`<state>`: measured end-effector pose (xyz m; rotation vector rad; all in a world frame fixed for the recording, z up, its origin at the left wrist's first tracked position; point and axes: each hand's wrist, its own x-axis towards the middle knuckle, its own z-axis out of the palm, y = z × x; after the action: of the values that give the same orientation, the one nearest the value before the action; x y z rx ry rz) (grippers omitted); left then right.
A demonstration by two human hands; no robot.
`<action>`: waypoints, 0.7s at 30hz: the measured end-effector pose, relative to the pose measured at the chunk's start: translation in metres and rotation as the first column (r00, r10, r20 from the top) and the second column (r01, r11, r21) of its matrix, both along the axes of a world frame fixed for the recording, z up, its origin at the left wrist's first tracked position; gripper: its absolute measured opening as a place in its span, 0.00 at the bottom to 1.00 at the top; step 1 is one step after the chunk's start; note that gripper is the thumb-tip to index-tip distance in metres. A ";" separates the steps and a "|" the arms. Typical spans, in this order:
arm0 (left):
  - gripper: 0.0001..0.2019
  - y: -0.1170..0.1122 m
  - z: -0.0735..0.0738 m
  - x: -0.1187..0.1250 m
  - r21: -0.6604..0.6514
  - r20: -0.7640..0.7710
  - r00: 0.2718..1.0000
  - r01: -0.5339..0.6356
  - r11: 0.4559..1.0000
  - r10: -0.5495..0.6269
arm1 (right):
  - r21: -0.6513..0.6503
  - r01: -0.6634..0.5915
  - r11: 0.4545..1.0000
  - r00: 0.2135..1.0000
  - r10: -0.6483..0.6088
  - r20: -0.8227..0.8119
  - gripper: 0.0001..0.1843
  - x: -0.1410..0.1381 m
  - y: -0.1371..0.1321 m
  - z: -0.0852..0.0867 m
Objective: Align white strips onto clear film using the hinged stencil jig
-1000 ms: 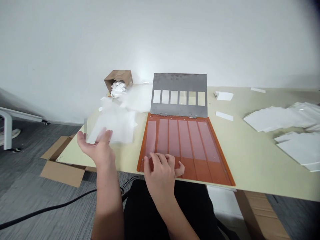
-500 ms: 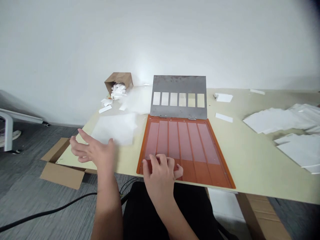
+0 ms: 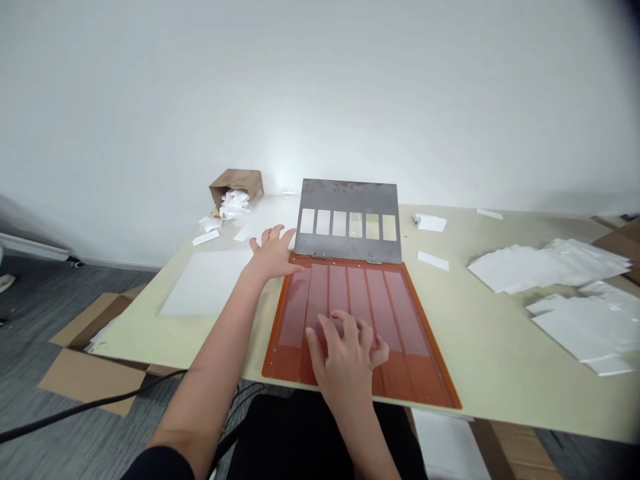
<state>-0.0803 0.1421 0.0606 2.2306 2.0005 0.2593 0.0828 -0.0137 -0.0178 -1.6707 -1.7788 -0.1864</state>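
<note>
An orange slotted board lies flat at the front edge of the table, with pale translucent strips in its channels. Hinged to its far side, a grey metal plate with several rectangular windows stands raised. My left hand, fingers spread and holding nothing, is at the board's far left corner by the plate's lower edge. Over the middle of the board is my right hand, its fingers loosely bent and apart with nothing visible in them. Whether its fingertips touch the strips I cannot tell.
Left of the board lies a white translucent sheet. Behind it, a small cardboard box on its side spills white pieces. Piles of white packets lie at the right. An open cardboard box stands on the floor at the left.
My left hand has moved right and away from me, from above the white sheet to the board's far left corner. My right hand has shifted slightly right over the board. The camera view has tilted up.
</note>
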 end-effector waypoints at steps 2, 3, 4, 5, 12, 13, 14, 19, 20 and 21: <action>0.43 0.010 -0.006 -0.005 0.004 -0.001 1.000 0.011 1.000 -0.011 | 0.008 0.010 1.000 1.000 -0.010 -0.010 0.14 0.000 0.002 -0.002; 0.43 0.012 -0.010 -0.008 0.004 0.003 1.000 0.011 1.000 -0.011 | 0.005 0.018 1.000 1.000 -0.018 -0.018 0.14 -0.002 0.002 -0.002; 0.42 0.013 -0.014 -0.011 0.000 0.009 1.000 0.009 1.000 -0.009 | 0.001 0.024 1.000 1.000 -0.024 -0.021 0.14 -0.003 0.001 -0.002; 0.43 0.013 -0.018 -0.013 -0.003 0.014 1.000 0.008 1.000 -0.008 | -0.006 0.031 1.000 0.999 -0.031 -0.020 0.15 -0.005 0.001 -0.002; 0.41 0.013 -0.033 -0.019 0.080 0.046 0.998 0.030 0.996 -0.034 | -0.074 0.069 0.995 0.997 -0.067 0.024 0.16 -0.008 -0.004 -0.001; 0.40 0.013 -0.034 -0.019 0.096 0.052 0.998 0.031 0.995 -0.036 | -0.078 0.070 0.995 0.997 -0.068 0.030 0.16 -0.007 -0.004 -0.001; 0.40 0.014 -0.034 -0.019 0.111 0.058 0.998 0.030 0.993 -0.037 | -0.081 0.070 0.994 0.997 -0.067 0.036 0.16 -0.007 -0.004 -0.001; 0.38 0.013 -0.035 -0.016 0.145 0.062 0.997 0.028 0.989 -0.038 | -0.089 0.069 0.994 0.997 -0.065 0.045 0.15 -0.008 -0.003 0.000; 0.38 0.013 -0.035 -0.015 0.146 0.061 0.997 0.027 0.989 -0.036 | -0.087 0.069 0.994 0.997 -0.065 0.046 0.15 -0.007 -0.003 0.000; 0.38 0.012 -0.035 -0.014 0.145 0.061 0.998 0.027 0.989 -0.036 | -0.083 0.068 0.994 0.997 -0.064 0.047 0.15 -0.007 -0.003 0.001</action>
<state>-0.0946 0.1543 0.0254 2.3045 1.9713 0.4797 0.0757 -0.0166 -0.0171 -1.7999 -1.7871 -0.1806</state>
